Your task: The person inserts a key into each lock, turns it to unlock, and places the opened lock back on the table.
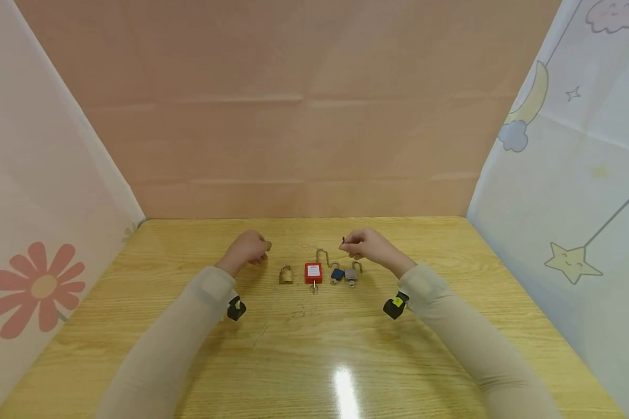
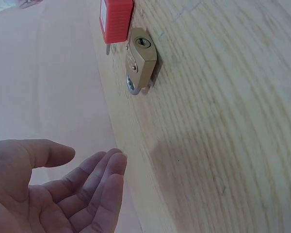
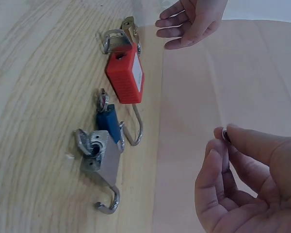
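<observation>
My left hand (image 1: 250,248) hovers above the table to the left of the brass padlock (image 1: 286,277), its fingers loosely bent with nothing between them. That padlock's shackle is in its body, and a bare keyhole shows in the left wrist view. On the right, my right hand (image 1: 366,245) pinches a small dark-and-silver piece (image 3: 226,135) between thumb and fingertip, most of it hidden. Between the hands stand a red padlock (image 1: 313,272), a blue padlock (image 1: 337,274) and a grey padlock (image 1: 350,274), each with a raised, swung-out shackle and a key at its keyhole end.
The padlocks form a row on the wooden table (image 1: 293,361). A pink backdrop (image 1: 304,145) rises behind the table, with patterned panels on the left (image 1: 57,192) and right (image 1: 582,192). Each wrist carries a small black camera.
</observation>
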A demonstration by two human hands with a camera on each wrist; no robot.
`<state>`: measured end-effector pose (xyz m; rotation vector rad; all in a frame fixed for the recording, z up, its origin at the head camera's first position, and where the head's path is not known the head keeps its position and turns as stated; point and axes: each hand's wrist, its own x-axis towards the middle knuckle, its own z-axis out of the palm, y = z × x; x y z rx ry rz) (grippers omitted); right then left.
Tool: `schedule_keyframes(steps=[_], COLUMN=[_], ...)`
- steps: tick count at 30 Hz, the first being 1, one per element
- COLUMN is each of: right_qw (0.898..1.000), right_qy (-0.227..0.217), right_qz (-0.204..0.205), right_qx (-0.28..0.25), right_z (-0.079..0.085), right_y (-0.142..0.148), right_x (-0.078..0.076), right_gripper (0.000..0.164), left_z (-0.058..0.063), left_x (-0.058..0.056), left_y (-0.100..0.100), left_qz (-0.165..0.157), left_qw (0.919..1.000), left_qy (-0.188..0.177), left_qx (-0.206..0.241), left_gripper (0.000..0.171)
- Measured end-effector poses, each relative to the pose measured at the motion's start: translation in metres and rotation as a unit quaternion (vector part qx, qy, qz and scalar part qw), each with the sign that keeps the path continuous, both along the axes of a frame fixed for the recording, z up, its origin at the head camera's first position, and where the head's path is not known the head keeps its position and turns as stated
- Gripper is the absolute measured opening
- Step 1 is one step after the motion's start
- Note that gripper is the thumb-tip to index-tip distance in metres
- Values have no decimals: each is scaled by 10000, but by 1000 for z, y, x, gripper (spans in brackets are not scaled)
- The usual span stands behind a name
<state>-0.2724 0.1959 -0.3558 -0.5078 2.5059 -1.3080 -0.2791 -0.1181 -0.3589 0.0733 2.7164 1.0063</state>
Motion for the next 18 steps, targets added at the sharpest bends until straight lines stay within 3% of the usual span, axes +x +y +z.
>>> schedule_keyframes(steps=[10, 18], right_qw=[9894, 9876], right_qy=[-961, -1179], right_qz=[-445, -582], right_qx=[-991, -862], right_z=[-14, -17], right_y=[13, 24], right_x=[-4, -5], right_gripper=[34, 35], left_z=[-2, -3], left_x=[0, 0], left_y=[3, 3], left_qz=[24, 63], left_qw=[9998, 9997], left_qy=[-154, -177], left_qx=[122, 122], left_gripper=[36, 36])
